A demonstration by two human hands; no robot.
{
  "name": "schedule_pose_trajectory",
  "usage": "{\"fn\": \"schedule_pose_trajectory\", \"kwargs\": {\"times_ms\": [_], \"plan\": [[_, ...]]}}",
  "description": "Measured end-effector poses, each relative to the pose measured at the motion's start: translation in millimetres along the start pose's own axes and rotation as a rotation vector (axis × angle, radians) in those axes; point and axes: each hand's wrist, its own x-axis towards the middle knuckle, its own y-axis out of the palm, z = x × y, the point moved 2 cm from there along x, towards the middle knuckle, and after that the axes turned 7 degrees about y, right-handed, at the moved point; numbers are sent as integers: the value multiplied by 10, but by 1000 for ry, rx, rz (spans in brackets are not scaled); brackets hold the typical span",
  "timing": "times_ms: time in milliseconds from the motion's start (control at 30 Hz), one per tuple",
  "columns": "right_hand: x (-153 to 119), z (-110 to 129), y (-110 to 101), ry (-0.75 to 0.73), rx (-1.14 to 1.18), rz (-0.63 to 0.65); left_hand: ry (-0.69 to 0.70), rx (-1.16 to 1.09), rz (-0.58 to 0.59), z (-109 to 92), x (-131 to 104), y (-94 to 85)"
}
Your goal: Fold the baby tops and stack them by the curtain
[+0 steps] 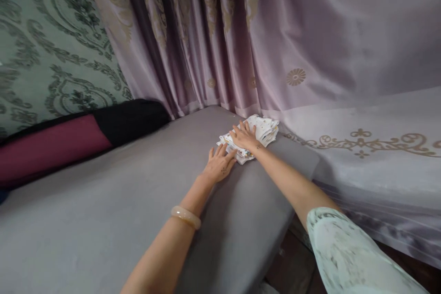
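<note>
A long maroon-and-black bolster (79, 140) is laid on smooth grey bedding (113, 202). The left hand (219, 165) is rested, fingers loosely parted, seemingly against a soft folded stack of white printed cloth (266, 129) near the bedding's corner. Its top is covered by the right hand (244, 138), fingers splayed and unclenched. Satiny purple curtain (327, 50) is hung behind.
</note>
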Motion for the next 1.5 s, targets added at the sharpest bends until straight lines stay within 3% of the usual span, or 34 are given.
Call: {"fn": "schedule_pose_trajectory", "kwargs": {"times_ms": [333, 567, 800, 867, 933, 1000, 1100, 1300, 1500], "plan": [[-50, 5, 60, 16, -46, -53, -247, 57, 44, 787, -811, 108], [-47, 44, 53, 64, -76, -3, -466, 88, 77, 1338, -1507, -37], [69, -21, 13, 55, -53, 72, -736, 116, 47, 1864, -2474, -229], [103, -7, -7, 67, -29, 40, -836, 130, 25, 1935, -2748, -304], [115, 76, -29, 51, -18, -80, -943, 154, -2, 1968, -2963, -369], [93, 252, -37, -41, 1, -228, -1013, 177, -37, 1974, -3092, -409], [21, 646, 30, -161, 35, -261, -1006, 205, -89, 1946, -3132, -430], [-234, 1692, 456, -405, 119, -75, -1027, 185, -163, 1884, -3107, -447], [-803, 2780, 876, -638, 169, 83, -1030, 167, -196, 1937, -3160, -436]]}}
